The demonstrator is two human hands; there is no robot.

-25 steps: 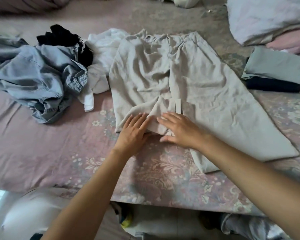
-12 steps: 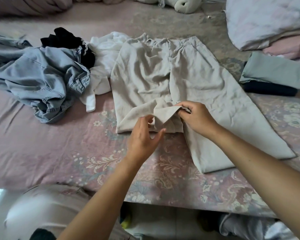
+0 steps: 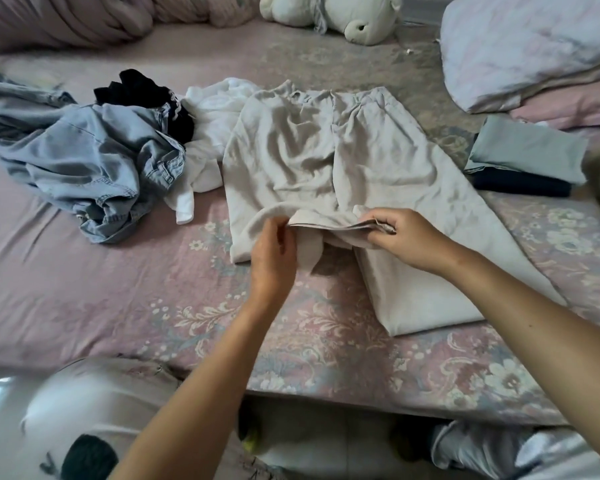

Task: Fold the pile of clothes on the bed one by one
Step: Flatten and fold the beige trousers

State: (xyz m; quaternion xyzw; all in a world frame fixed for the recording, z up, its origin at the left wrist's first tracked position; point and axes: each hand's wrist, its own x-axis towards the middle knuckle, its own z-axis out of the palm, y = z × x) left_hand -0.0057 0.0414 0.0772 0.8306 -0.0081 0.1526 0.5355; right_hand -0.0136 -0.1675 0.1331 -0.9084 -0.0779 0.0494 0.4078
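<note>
Beige linen-like trousers (image 3: 326,161) lie spread across the middle of the frame on the bed (image 3: 84,289), waistband toward the top, one leg running out flat to the lower right. The other leg is doubled back on itself near the centre, and both hands are working on its hem. The left hand (image 3: 272,258) pinches one corner of the raised hem between thumb and fingers; the right hand (image 3: 406,237) has its grip closed round the opposite corner, so the hem edge is stretched between them, lifted just off the cloth below.

The step in hand looks like straightening this turned-up leg before the trousers are folded. The next move probably calls for drawing the hem toward the lower edge of the frame and laying the leg flat beside or over the other one, keeping both corners level so the cloth does not twist.

Still unfolded at the left of the frame are a crumpled denim garment (image 3: 94,168), a black garment (image 3: 142,95) and a white garment (image 3: 215,133). At the right, a small stack of folded clothes (image 3: 523,150) sits just beside the trousers.
</note>
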